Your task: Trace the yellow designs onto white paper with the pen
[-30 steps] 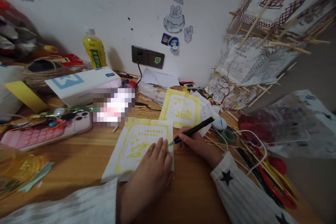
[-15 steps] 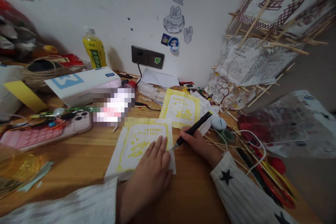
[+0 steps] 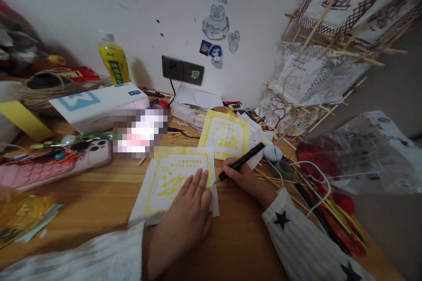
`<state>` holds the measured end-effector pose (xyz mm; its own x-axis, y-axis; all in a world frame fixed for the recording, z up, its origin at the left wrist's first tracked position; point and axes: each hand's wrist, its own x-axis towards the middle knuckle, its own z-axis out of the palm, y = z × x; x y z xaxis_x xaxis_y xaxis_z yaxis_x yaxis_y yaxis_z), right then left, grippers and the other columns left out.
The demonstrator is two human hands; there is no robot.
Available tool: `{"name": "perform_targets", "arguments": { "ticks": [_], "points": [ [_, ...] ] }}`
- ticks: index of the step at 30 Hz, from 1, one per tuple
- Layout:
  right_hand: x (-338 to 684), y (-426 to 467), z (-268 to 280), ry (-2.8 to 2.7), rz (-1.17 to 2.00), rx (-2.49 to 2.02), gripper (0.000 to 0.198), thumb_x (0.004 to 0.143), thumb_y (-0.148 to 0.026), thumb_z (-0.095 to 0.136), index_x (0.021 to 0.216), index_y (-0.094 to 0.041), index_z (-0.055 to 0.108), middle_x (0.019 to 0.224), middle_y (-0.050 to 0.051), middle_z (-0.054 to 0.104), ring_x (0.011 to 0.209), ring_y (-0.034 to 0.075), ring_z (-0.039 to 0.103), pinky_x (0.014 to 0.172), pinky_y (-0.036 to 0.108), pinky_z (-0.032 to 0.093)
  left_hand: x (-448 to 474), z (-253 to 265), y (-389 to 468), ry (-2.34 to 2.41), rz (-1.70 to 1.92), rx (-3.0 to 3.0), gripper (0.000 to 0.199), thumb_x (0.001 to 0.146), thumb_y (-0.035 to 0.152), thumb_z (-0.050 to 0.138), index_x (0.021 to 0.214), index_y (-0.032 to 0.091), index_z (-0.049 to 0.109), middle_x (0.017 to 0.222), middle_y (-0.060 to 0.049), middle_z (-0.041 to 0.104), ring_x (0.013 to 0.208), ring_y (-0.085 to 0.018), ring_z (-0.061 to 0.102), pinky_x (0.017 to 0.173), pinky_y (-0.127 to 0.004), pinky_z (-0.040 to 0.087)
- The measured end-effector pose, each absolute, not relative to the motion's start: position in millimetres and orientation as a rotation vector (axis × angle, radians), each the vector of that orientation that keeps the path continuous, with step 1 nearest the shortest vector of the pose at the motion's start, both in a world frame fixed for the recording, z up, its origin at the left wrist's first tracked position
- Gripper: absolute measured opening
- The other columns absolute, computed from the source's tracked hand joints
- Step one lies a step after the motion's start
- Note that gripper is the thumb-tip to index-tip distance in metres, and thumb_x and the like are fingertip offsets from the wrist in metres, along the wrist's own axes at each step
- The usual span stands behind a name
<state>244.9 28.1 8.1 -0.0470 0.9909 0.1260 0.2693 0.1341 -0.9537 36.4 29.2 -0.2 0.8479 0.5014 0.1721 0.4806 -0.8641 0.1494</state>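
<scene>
A white paper sheet (image 3: 154, 204) with a yellow drawing and border lies on the wooden table in front of me. My left hand (image 3: 187, 206) rests on its right half with fingers stretched out, covering part of the drawing. In my right hand (image 3: 242, 178) is a black marker pen (image 3: 242, 162) with a yellow end, its tip at the sheet's right edge near my left fingers. Whether the tip touches the paper I cannot tell. Just behind lies a second sheet with a yellow drawing (image 3: 226, 134), partly over other papers.
On the left are a pink phone case (image 3: 56, 164), a white box (image 3: 99, 105) and a yellow drink bottle (image 3: 114, 59). At right stand a stick frame with drawn panels (image 3: 296, 74), a plastic bag (image 3: 362, 158), thin sticks and red-handled scissors (image 3: 354, 239).
The whole view has shifted slightly, so everything sits a little further left. The marker tip has moved slightly onto the sheet's right border. My left hand keeps its place on the paper.
</scene>
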Motion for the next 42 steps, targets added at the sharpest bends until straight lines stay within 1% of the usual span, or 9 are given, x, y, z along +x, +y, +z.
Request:
{"name": "perform_targets", "arguments": {
  "ticks": [5, 10, 14, 19, 23, 26, 31, 35, 42],
  "points": [
    [246.8, 27.6, 7.3, -1.456, 0.953, -1.332, 0.033, 0.082, -0.045, 0.061, 0.063, -0.018, 0.059, 0.057, -0.002, 0.055, 0.052, 0.012, 0.049, 0.049, 0.023, 0.041, 36.0, -2.3, 29.3, 0.784, 0.335, 2.939, 0.030, 0.086, 0.022, 0.050, 0.109, 0.006, 0.060, 0.148, -0.027, 0.035, 0.141, -0.037, 0.026, 0.112, -0.052, 0.034],
    [246.0, 27.3, 5.0, -1.407, 1.051, -1.300, 0.035, 0.081, -0.052, 0.062, 0.069, -0.018, 0.060, 0.055, -0.002, 0.056, 0.047, 0.011, 0.049, 0.045, 0.022, 0.039, 36.0, 1.3, 28.5, 0.839, 0.326, 2.916, 0.029, 0.084, 0.023, 0.054, 0.106, 0.007, 0.063, 0.149, -0.026, 0.033, 0.141, -0.038, 0.024, 0.112, -0.052, 0.033],
    [245.1, 27.8, 6.2, -1.436, 1.073, -1.279, 0.039, 0.081, -0.057, 0.064, 0.077, -0.018, 0.063, 0.058, -0.001, 0.060, 0.051, 0.012, 0.055, 0.049, 0.023, 0.042, 36.5, 3.5, 28.9, 0.823, 0.221, 2.928, 0.033, 0.082, 0.023, 0.055, 0.111, 0.008, 0.062, 0.147, -0.025, 0.038, 0.140, -0.037, 0.029, 0.110, -0.052, 0.035],
    [245.6, 27.9, 5.7, -1.474, 1.113, -1.249, 0.043, 0.080, -0.061, 0.064, 0.080, -0.018, 0.063, 0.061, -0.001, 0.063, 0.052, 0.012, 0.056, 0.051, 0.023, 0.045, 36.2, 1.8, 29.4, 0.819, 0.268, 2.966, 0.034, 0.082, 0.024, 0.055, 0.112, 0.008, 0.062, 0.147, -0.025, 0.038, 0.139, -0.037, 0.032, 0.109, -0.052, 0.038],
    [245.8, 27.1, 5.9, -1.505, 1.106, -1.244, 0.041, 0.082, -0.059, 0.062, 0.082, -0.018, 0.064, 0.063, 0.000, 0.063, 0.054, 0.012, 0.056, 0.052, 0.023, 0.044, 36.7, 3.6, 29.5, 0.807, 0.234, 2.956, 0.034, 0.080, 0.023, 0.056, 0.110, 0.007, 0.063, 0.146, -0.027, 0.037, 0.139, -0.038, 0.031, 0.109, -0.052, 0.037],
    [246.4, 27.2, 7.2, -1.531, 1.062, -1.244, 0.037, 0.083, -0.055, 0.063, 0.076, -0.018, 0.063, 0.062, -0.001, 0.061, 0.054, 0.012, 0.055, 0.051, 0.023, 0.042, 37.6, 5.0, 29.7, 0.818, 0.215, 2.954, 0.034, 0.080, 0.023, 0.057, 0.110, 0.008, 0.064, 0.147, -0.026, 0.037, 0.139, -0.037, 0.030, 0.110, -0.052, 0.036],
    [248.1, 27.8, 5.9, -1.472, 1.031, -1.279, 0.037, 0.081, -0.050, 0.063, 0.063, -0.017, 0.061, 0.055, -0.003, 0.054, 0.048, 0.010, 0.048, 0.046, 0.021, 0.038, 38.0, 5.4, 30.3, 0.829, 0.168, 2.927, 0.042, 0.081, 0.022, 0.056, 0.119, 0.005, 0.061, 0.148, -0.027, 0.032, 0.140, -0.038, 0.026, 0.111, -0.052, 0.034],
    [247.8, 26.8, 1.8, -1.373, 1.055, -1.296, 0.037, 0.081, -0.052, 0.062, 0.067, -0.018, 0.059, 0.055, -0.002, 0.056, 0.045, 0.010, 0.048, 0.042, 0.021, 0.037, 37.6, 4.2, 30.3, 0.825, 0.166, 2.957, 0.050, 0.082, 0.028, 0.056, 0.126, 0.003, 0.058, 0.149, -0.027, 0.030, 0.140, -0.038, 0.027, 0.110, -0.053, 0.035],
    [245.7, 26.1, 3.6, -1.409, 1.031, -1.302, 0.038, 0.081, -0.056, 0.064, 0.074, -0.018, 0.061, 0.058, -0.002, 0.058, 0.050, 0.011, 0.053, 0.048, 0.022, 0.041, 37.6, 5.6, 29.7, 0.846, 0.105, 2.948, 0.053, 0.084, 0.028, 0.054, 0.131, 0.004, 0.055, 0.149, -0.025, 0.032, 0.140, -0.038, 0.027, 0.111, -0.054, 0.033]
  ]
}}
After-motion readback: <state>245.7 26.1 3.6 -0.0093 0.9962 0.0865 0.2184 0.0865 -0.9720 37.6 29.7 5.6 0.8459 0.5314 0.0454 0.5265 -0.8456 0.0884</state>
